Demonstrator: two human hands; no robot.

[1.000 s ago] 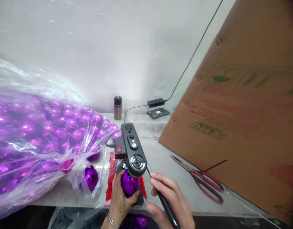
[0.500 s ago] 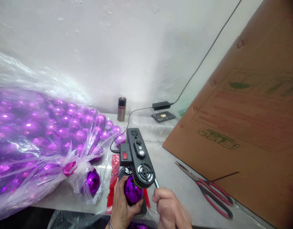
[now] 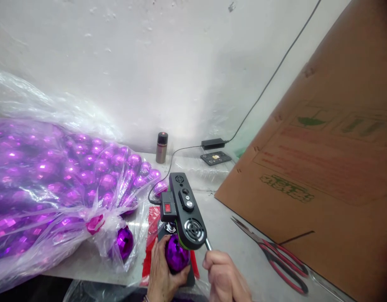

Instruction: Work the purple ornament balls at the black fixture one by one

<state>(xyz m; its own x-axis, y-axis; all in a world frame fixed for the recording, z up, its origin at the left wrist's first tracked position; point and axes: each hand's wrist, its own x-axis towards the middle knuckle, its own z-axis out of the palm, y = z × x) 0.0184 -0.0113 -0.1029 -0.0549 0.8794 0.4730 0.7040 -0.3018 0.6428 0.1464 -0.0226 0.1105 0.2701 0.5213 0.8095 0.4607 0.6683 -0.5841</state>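
My left hand (image 3: 164, 268) is wrapped round a shiny purple bauble (image 3: 177, 253), thumb at its front and fingers along its left side. The bauble sits under the front end of a small black bench drill (image 3: 189, 212) with a red switch; where the tool meets the ball is hidden. My right hand (image 3: 226, 274) is closed on the drill's metal lever (image 3: 208, 243), and the fist covers the lever's end. A red plastic sheet (image 3: 151, 239) lies beneath the drill's base.
A clear bag of purple baubles (image 3: 70, 188) fills the left side, with a loose bauble (image 3: 124, 242) by its knot. Red-handled scissors (image 3: 275, 256) lie at right before a large cardboard box (image 3: 319, 167). Behind stand a small bottle (image 3: 161, 148), a phone (image 3: 215, 157) and a power adapter (image 3: 213, 144).
The view has shifted slightly, so everything sits a little lower in the picture. Both hands keep their holds on the bauble and the lever.
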